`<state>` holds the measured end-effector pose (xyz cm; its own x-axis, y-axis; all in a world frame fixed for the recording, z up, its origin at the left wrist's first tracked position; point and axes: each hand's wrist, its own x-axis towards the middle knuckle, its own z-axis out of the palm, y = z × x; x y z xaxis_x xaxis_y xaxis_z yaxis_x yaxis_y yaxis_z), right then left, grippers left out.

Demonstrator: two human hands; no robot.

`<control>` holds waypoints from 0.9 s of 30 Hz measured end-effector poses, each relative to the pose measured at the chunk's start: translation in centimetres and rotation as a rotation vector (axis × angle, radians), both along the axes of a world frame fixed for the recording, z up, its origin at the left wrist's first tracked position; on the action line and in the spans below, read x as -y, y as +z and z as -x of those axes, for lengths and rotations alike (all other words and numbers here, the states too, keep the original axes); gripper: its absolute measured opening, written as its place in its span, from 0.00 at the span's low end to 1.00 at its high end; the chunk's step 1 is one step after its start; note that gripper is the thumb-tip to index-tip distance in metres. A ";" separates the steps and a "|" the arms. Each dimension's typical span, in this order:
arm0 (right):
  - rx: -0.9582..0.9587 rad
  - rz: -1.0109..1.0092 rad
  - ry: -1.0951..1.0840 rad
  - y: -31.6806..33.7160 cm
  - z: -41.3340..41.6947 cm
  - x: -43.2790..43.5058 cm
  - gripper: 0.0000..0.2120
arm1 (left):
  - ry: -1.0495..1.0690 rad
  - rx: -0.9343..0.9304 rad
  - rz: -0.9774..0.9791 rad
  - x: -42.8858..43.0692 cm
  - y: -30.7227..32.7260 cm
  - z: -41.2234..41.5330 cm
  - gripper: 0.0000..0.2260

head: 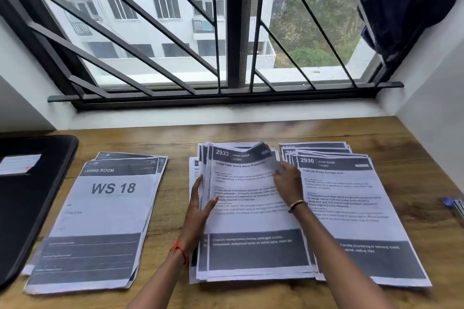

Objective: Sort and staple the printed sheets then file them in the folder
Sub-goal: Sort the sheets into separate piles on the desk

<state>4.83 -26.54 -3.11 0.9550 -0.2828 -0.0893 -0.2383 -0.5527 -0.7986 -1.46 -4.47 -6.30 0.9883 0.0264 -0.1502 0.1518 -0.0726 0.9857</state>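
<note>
Three piles of printed sheets lie on the wooden table (170, 291). The left pile (100, 213) shows "WS 18" on top. On the middle pile (251, 221) the top sheet reads "2933", and the right pile (351, 221) is topped by "2930". My left hand (200, 206) holds the left edge of the middle pile, thumb on top of the sheets. My right hand (288, 182) pinches the upper right part of the top sheets, whose far corner curls upward. A black folder (27, 198) with a white label lies at the far left.
A blue pen-like object (454, 204) sits at the table's right edge. A window sill with a barred window runs behind the table. White walls close in both sides. Dark cloth (406, 2) hangs at the upper right.
</note>
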 end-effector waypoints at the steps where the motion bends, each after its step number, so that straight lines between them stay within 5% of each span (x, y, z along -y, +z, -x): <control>1: -0.071 -0.147 -0.040 0.9 -0.5 1.3 0.09 | 0.007 -0.004 0.025 0.0 0.1 0.0 0.29; 4: -0.220 -0.487 -0.119 2.8 -1.7 7.3 0.12 | 0.004 -0.040 0.109 -0.1 -0.3 -0.1 0.29; 6: -0.280 -0.499 -0.147 3.3 -2.1 12.0 0.12 | 0.007 -0.058 0.129 -0.2 -0.4 0.0 0.31; 13: -0.384 -0.032 -0.446 1.5 -1.9 22.6 0.16 | -0.001 -0.062 0.133 -0.3 -0.7 -0.1 0.32; 18: -0.313 0.160 -0.607 0.8 -0.5 21.0 0.14 | -0.002 -0.065 0.147 -0.3 -1.0 -0.1 0.32; 21: -0.215 0.318 -0.709 1.0 -0.5 17.3 0.21 | 0.004 -0.070 0.144 -0.3 -0.9 -0.1 0.32; 24: 0.079 0.371 -0.487 0.7 -0.8 11.7 0.21 | 0.003 -0.066 0.144 -0.2 -0.8 -0.2 0.32; 27: 0.131 0.239 -0.084 -0.6 -0.8 5.6 0.13 | 0.009 -0.062 0.145 -0.2 -0.8 -0.2 0.32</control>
<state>5.66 -32.09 -3.71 0.9263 -0.3597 0.1124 -0.1945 -0.7117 -0.6750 -1.28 -4.26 -7.06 0.9769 0.0088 -0.2136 0.2125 0.0713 0.9746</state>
